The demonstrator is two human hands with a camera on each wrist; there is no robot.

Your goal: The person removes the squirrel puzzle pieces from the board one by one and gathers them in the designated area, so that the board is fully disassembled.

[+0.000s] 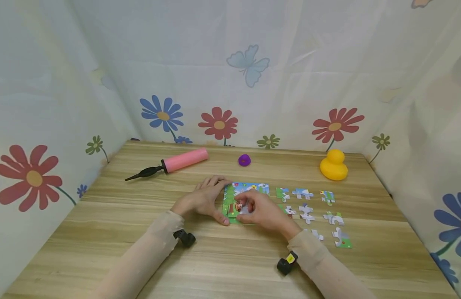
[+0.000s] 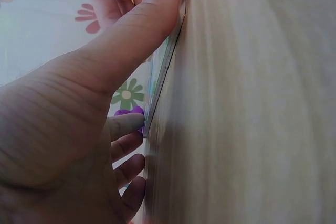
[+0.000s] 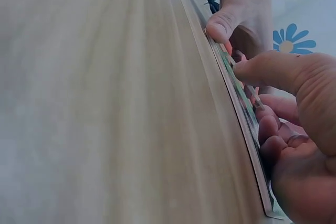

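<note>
A rectangular puzzle board (image 1: 258,187) with a bright garden picture lies flat at the middle of the table. My left hand (image 1: 205,199) is spread at its left side, thumb at the near corner and fingers at the far one; the left wrist view shows the thumb (image 2: 157,11) on the board's edge. Between thumb and fingers my right hand (image 1: 265,209) pinches a puzzle piece (image 1: 239,206) low over the board's near left part. In the right wrist view the piece (image 3: 255,98) tilts against the board surface. My right hand hides much of the board.
Several loose puzzle pieces (image 1: 306,216) lie in rough rows right of the board. Farther back are a pink hand pump (image 1: 186,160) with a black nozzle, a small purple object (image 1: 244,160) and a yellow rubber duck (image 1: 333,168). A flowered curtain (image 1: 290,83) encloses the table.
</note>
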